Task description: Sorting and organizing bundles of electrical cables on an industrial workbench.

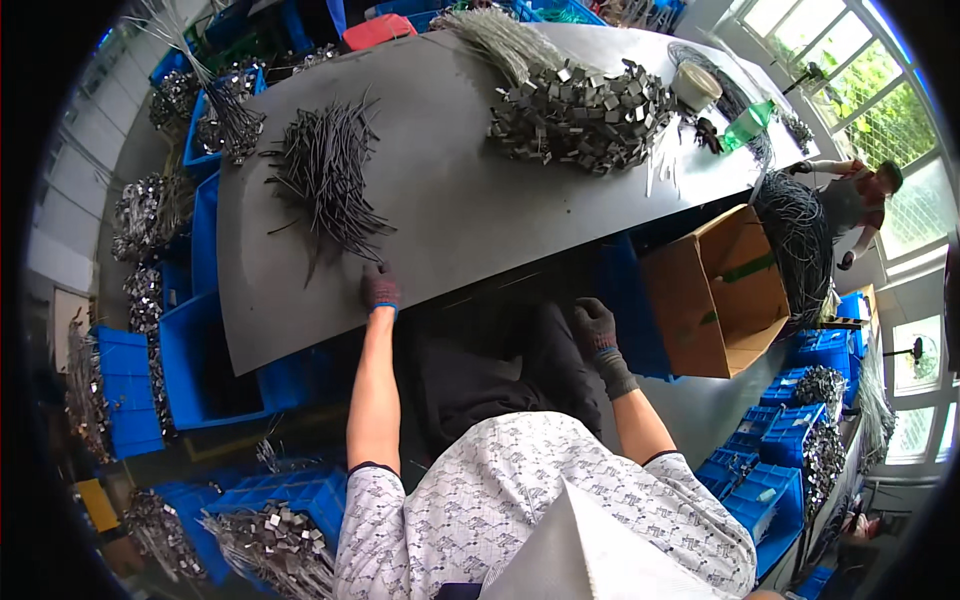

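Note:
My left hand, in a dark knitted glove with a blue cuff, rests at the near edge of the grey metal table. Its fingers are drawn together at the lower tip of a loose pile of short black wires; whatever they pinch is too small to make out. My right hand, in a dark grey glove, hovers over my right thigh, off the table. Its fingers are curled, and their inner side is hidden. Farther back lies a heap of small silvery metal pieces, with a bundle of pale wires behind it.
An open cardboard box stands right of my knees. Blue crates flank the table's left side. A green bottle and a round tub sit at the far right, by wire coils. Another person stands beyond.

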`<state>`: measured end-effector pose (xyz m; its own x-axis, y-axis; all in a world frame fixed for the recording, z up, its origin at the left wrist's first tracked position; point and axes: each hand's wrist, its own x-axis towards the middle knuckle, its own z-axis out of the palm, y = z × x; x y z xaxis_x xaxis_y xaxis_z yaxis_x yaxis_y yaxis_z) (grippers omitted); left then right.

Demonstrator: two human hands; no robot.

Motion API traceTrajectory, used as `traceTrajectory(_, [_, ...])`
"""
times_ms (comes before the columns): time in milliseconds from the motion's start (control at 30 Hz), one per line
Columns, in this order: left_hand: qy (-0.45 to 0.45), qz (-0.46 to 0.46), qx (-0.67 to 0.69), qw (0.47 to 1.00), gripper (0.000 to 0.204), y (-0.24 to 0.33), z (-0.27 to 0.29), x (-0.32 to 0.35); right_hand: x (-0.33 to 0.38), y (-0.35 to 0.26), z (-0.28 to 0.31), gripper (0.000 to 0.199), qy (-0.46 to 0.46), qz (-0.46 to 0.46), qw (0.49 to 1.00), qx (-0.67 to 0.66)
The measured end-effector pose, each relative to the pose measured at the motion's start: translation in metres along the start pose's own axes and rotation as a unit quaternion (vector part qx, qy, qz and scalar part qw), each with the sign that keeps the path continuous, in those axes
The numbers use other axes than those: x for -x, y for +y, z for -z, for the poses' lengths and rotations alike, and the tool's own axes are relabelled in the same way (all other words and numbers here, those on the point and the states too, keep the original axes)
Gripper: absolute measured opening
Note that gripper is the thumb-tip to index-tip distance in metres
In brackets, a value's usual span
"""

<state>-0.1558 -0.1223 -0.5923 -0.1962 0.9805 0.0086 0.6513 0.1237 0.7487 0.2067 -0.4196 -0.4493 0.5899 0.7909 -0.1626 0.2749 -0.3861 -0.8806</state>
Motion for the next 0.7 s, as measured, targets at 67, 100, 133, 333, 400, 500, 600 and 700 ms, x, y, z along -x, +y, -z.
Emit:
traceTrajectory(67, [-0.032,0.051,0.094,0.994,0.034,0.036,-0.032,0.014,-0.026,0.013,0.009,0.023,0.020,0.062,0.998,0.014])
traceTrajectory(100, [-0.063,0.107,0.178,0.976,0.031,0.052,-0.046,0.020,-0.042,0.018,0.012,0.024,0.032,0.117,0.992,0.026])
traceTrajectory(133, [-0.058,0.109,0.177,0.976,0.031,0.059,-0.049,0.027,-0.055,0.004,0.010,0.024,0.028,0.120,0.992,0.024])
traceTrajectory(333, [-0.028,0.087,0.212,0.973,0.015,0.142,-0.013,0.057,-0.191,-0.057,-0.027,0.043,0.014,0.089,0.994,0.064])
traceTrajectory(400, [0.004,0.094,0.196,0.976,0.015,0.129,0.000,0.056,-0.220,-0.107,-0.063,0.054,0.096,0.191,0.967,0.137])
traceTrajectory(500, [-0.006,0.099,0.198,0.975,0.016,0.130,-0.011,0.051,-0.304,-0.122,-0.092,0.050,0.156,0.108,0.967,0.172])
traceTrajectory(600, [-0.028,0.102,0.203,0.973,0.019,0.117,-0.029,0.046,-0.359,-0.100,-0.107,0.047,0.021,0.036,0.996,0.084])
traceTrajectory(700, [-0.072,0.097,0.242,0.963,0.024,0.144,-0.039,0.044,-0.391,-0.060,-0.093,0.043,0.102,0.017,0.993,-0.058])
